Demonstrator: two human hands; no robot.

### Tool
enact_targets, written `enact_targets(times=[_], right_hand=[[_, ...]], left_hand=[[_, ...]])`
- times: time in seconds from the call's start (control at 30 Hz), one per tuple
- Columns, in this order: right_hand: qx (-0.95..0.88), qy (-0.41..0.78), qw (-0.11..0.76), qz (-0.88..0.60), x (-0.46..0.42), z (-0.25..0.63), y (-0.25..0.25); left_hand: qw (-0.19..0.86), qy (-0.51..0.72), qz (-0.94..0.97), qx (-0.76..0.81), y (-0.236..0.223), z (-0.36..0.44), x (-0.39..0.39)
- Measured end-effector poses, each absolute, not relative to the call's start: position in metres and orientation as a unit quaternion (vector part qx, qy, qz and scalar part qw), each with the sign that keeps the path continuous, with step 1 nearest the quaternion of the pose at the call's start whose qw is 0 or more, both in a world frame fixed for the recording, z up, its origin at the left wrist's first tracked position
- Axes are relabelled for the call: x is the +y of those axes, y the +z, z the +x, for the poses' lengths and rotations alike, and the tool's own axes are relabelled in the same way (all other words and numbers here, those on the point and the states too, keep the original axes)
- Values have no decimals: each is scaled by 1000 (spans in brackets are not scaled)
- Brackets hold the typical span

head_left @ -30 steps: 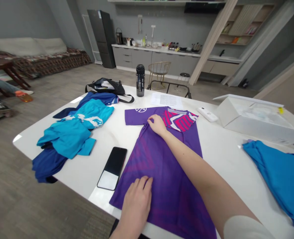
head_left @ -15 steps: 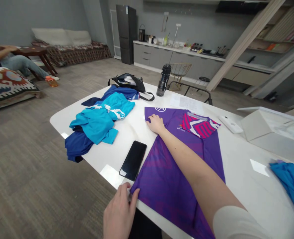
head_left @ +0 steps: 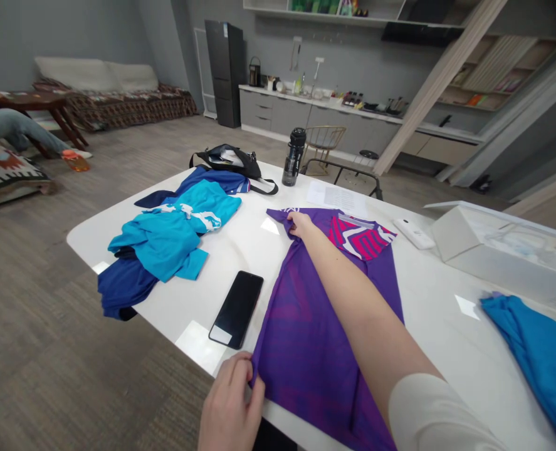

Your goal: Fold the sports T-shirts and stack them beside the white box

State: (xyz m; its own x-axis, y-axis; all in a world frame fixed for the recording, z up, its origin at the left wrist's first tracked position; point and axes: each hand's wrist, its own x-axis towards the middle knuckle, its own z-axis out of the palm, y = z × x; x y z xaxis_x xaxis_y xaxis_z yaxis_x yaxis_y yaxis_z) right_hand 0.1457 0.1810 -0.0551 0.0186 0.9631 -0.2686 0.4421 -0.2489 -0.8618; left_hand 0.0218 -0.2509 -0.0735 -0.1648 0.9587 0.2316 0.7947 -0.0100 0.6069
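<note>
A purple jersey (head_left: 306, 326) with a pink and white patterned collar area lies spread on the white table (head_left: 437, 313). Its left hem corner is pinched between the thumb and fingers of my left hand (head_left: 233, 401), at the table's near edge. Farther up, my right hand (head_left: 300, 225) grips the jersey near the left sleeve and lifts a fold of cloth there. My right forearm crosses over the jersey and hides part of its middle. Just left of the jersey lies a black phone (head_left: 237, 309), face up.
Turquoise shirt (head_left: 165, 238) and dark blue clothes (head_left: 125, 285) lie heaped at left. Behind them are a black bag (head_left: 228, 161) and a bottle (head_left: 294, 156). Papers (head_left: 336, 198), a white device (head_left: 414, 233), a white box (head_left: 489, 250) and blue cloth (head_left: 531, 357) lie farther right. Another person's leg (head_left: 28, 128) shows far left.
My right hand has closed on the jersey near the sleeve and raised the cloth, where before it lay on it. The left hand keeps its pinch on the hem corner. The view has shifted.
</note>
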Motion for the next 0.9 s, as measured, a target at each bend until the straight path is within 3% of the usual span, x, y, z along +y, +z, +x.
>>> enact_targets(times=[0.33, 0.43, 0.63, 0.73, 0.9], right_hand=[[-450, 617, 209, -611, 186, 196, -46], [-536, 549, 193, -612, 182, 200, -51], [-724, 286, 170, -604, 182, 208, -54], [-735, 258, 196, -596, 180, 212, -53], [-569, 440, 332, -610, 182, 216, -57]], left_hand=[[221, 410, 610, 641, -75, 66, -242], [225, 403, 640, 615, -78, 71, -240], [187, 346, 737, 549, -86, 81, -236], [176, 299, 765, 542, -89, 86, -236], [155, 255, 773, 560, -95, 87, -238]])
